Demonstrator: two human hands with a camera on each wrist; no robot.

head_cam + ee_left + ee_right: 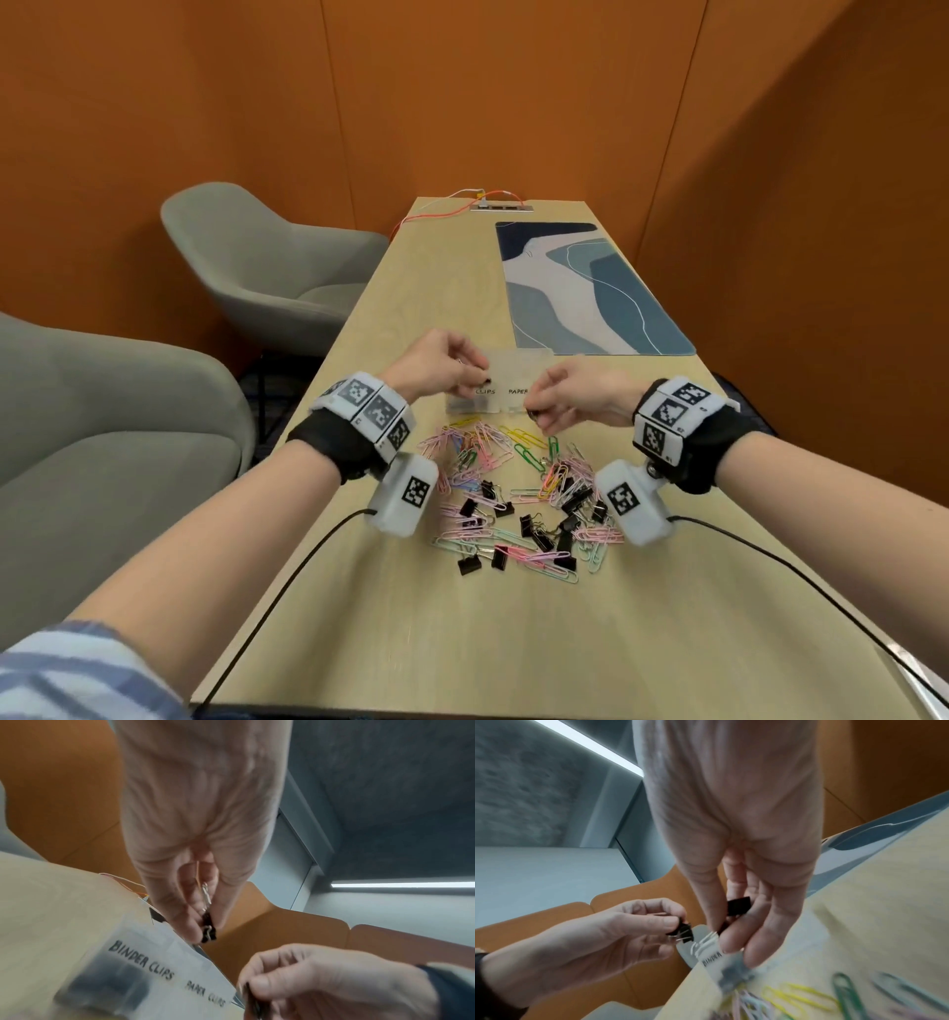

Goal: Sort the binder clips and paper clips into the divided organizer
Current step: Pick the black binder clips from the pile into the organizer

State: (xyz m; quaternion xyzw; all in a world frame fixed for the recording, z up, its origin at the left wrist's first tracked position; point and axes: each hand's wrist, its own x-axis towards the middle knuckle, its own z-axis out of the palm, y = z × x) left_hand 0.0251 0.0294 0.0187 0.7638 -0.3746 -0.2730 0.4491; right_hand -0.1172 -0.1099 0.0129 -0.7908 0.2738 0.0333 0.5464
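Note:
A clear divided organizer [506, 360], labelled "BINDER CLIPS" and "PAPER CLIPS", lies mid-table. My left hand [477, 381] hovers over its left compartment and pinches a small black binder clip [208, 929] between thumb and fingers. My right hand [536, 415] is at the organizer's front right edge and holds another black binder clip [739, 905] in its curled fingers. Nearer to me lies a loose pile of coloured paper clips [480, 446] mixed with several black binder clips [536, 534]. Dark clips [102, 986] show blurred through the organizer's wall.
A blue patterned mat [590, 288] lies beyond the organizer on the right. A cable hub with orange wires [500, 206] sits at the table's far end. Two grey armchairs [257, 257] stand left of the table. Black wrist cables [287, 580] run over the near table.

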